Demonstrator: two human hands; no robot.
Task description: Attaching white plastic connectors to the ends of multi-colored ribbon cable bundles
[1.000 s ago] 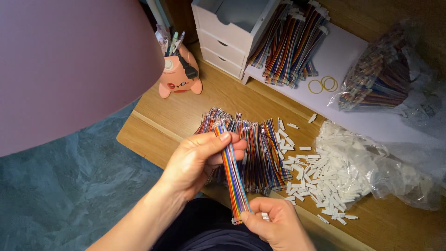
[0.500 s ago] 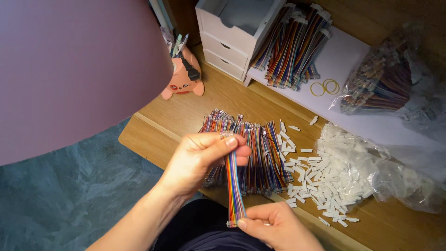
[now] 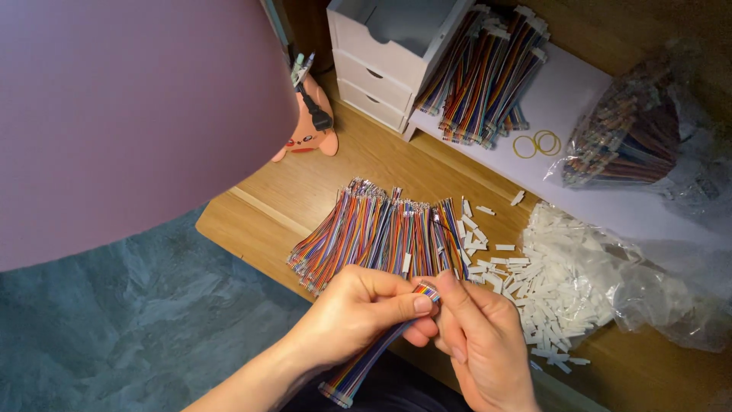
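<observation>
Both hands grip one rainbow ribbon cable (image 3: 379, 352) just in front of the loose wire pile (image 3: 381, 233) on the wooden desk (image 3: 305, 187): the left hand (image 3: 358, 313) is wrapped round its length, the right hand (image 3: 480, 343) pinches its upper tip. The cable slants down towards the person (its far end hangs below the left wrist). White plastic connectors (image 3: 560, 286) lie to the right of the pile.
</observation>
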